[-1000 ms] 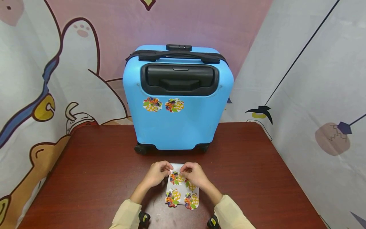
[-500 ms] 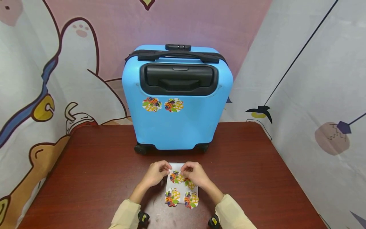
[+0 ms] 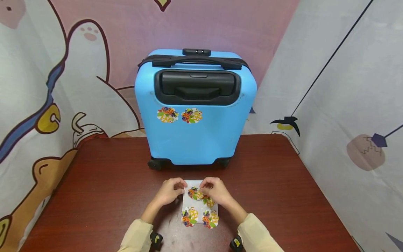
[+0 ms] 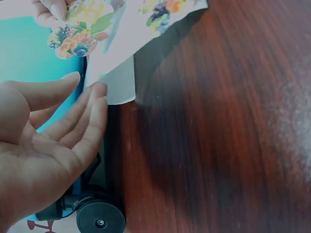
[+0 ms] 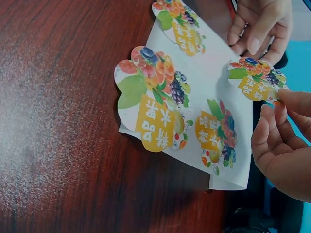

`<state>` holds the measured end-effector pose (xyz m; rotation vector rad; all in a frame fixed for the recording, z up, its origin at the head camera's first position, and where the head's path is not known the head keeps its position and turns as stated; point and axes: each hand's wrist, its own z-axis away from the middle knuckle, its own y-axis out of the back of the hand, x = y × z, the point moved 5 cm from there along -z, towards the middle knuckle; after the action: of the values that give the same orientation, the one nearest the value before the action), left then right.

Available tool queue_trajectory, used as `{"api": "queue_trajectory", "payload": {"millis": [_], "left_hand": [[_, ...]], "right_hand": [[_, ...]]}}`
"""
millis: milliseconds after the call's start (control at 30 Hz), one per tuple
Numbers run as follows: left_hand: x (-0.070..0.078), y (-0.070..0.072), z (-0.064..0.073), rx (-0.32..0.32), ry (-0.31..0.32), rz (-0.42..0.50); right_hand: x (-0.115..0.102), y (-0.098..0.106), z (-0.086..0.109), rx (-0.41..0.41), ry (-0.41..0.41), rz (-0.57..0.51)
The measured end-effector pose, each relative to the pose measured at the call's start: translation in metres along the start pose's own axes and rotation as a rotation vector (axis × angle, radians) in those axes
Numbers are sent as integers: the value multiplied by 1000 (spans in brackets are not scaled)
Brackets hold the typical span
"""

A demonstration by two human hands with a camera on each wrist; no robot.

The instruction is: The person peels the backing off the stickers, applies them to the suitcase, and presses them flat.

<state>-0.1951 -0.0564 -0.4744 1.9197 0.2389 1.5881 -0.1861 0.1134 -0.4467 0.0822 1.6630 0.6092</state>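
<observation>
Between the thumb and fingers of my right hand [image 3: 215, 190] is the edge of a fruit-print sticker [image 5: 257, 80], lifted off a white backing sheet [image 3: 199, 204]. In the right wrist view the sticker tilts above the sheet. My left hand [image 3: 171, 190] is at the sheet's upper left corner; its thumb is apart from its loosely bent fingers [image 4: 90, 116], with nothing between them. Whether those fingertips touch the sheet, I cannot tell. Several fruit stickers with yellow labels, including a lower left one [image 3: 190, 216] and a lower right one [image 3: 210, 219], lie on the sheet.
Behind the hands a blue suitcase [image 3: 195, 140] stands upright on the brown table [image 3: 110, 189]. Two fruit stickers, a left one [image 3: 167, 115] and a right one [image 3: 191, 115], are on its front. A cartoon-print cloth [image 3: 327, 87] hangs behind.
My left hand has drawn slightly left, away from the sticker. The sticker in my right hand has shifted a little to the right and up.
</observation>
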Motion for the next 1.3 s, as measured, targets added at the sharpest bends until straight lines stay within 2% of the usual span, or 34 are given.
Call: {"api": "queue_trajectory", "payload": {"millis": [167, 367, 500, 800, 933, 1133, 1300], "left_hand": [[-1, 4, 0, 30, 10, -17], [3, 5, -2, -1, -15, 28], [7, 5, -6, -6, -27, 52], [13, 9, -10, 35, -52, 29], [16, 11, -11, 51, -63, 37], [24, 16, -17, 93, -80, 18], [34, 23, -23, 111, -70, 24]], "right_hand": [[17, -1, -6, 15, 5, 9], [14, 1, -8, 24, 14, -18], [11, 2, -10, 19, -14, -37], [-24, 9, -6, -6, -15, -72], [-32, 12, -7, -13, -2, -56], [-41, 19, -13, 18, 19, -8], [-49, 27, -18, 53, 23, -1]]}}
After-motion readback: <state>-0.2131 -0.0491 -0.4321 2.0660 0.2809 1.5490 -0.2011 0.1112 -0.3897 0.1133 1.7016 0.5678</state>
